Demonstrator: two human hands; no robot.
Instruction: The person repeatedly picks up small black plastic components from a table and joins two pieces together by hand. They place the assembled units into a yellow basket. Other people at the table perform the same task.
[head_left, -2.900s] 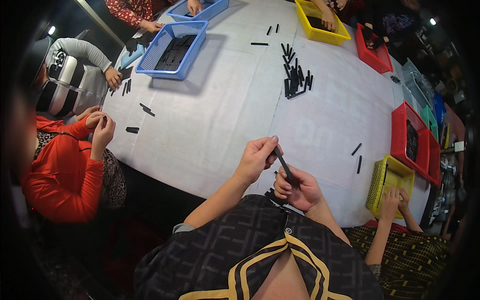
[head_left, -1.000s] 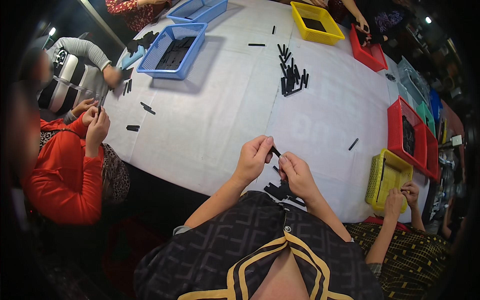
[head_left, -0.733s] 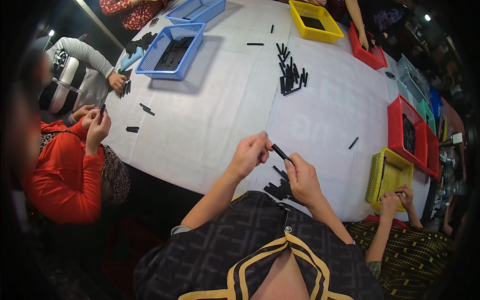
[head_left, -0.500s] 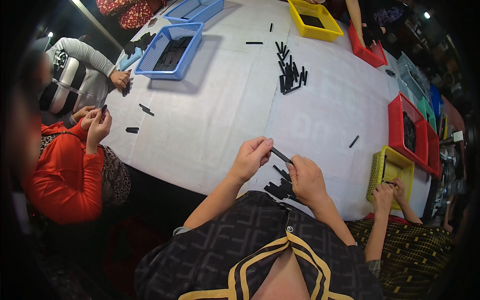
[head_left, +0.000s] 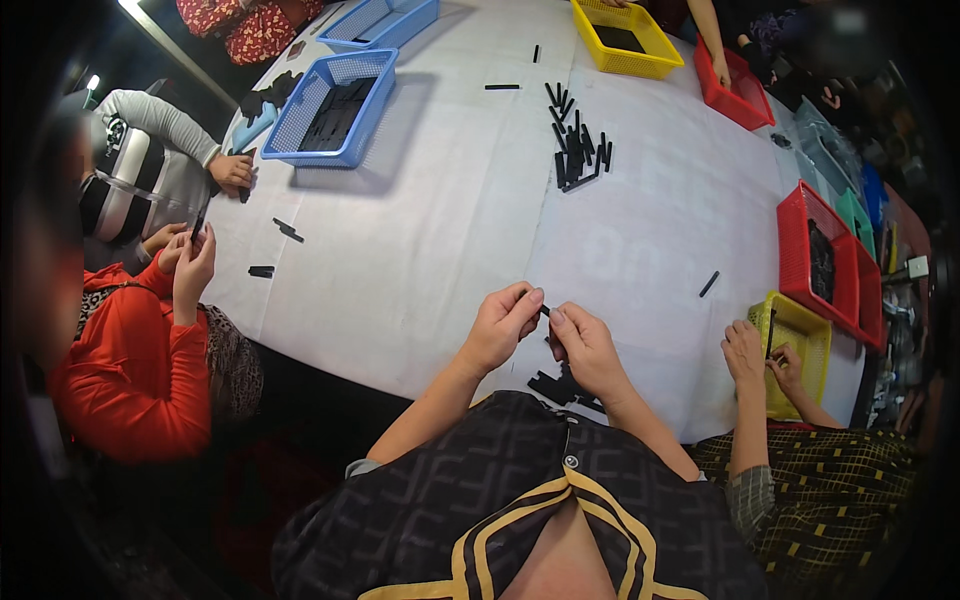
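A thin black strip (head_left: 545, 310) is pinched between my two hands above the near edge of the white table (head_left: 430, 290). My left hand (head_left: 503, 325) grips one end with thumb and fingers closed. At the other end, my right hand (head_left: 587, 345) is closed on the same strip. Most of the strip is hidden by my fingers. Below my right hand, close to my body, lies a loose heap of black strips (head_left: 562, 385), partly covered by that hand. Farther off, a bigger pile of black strips (head_left: 580, 150) is scattered on the table.
Blue baskets (head_left: 375, 140) holding black pieces stand far left. Yellow (head_left: 640, 65) and red baskets (head_left: 740, 95) are far right, with another red basket (head_left: 790, 240) and a yellow basket (head_left: 815, 350) nearer. Co-workers' hands (head_left: 750, 355) work at right; a red-sleeved person (head_left: 140, 350) sits left.
My hands have come closer together, so less of the strip shows between them. The right-hand co-worker's hands have moved apart, with a black strip upright between them.
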